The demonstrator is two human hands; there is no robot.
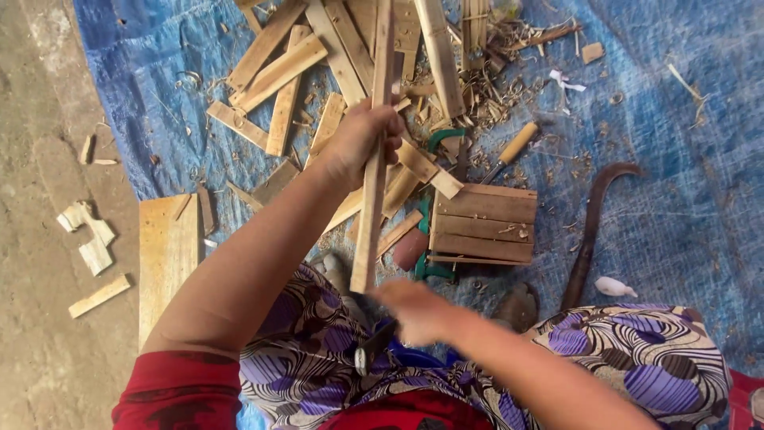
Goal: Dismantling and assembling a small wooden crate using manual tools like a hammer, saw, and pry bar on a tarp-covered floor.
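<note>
I see the left hand closed round a long slat, holding it upright over the tarp so its lower end meets the blurred right hand, whose grip I cannot tell.

You sit in a simple floor-level woodworking place. A crumpled blue plastic tarp covers the bare concrete floor. On it lie many split pale wood slats, curled wood shavings, a wooden-handled chisel and a curved dark iron blade.
</note>
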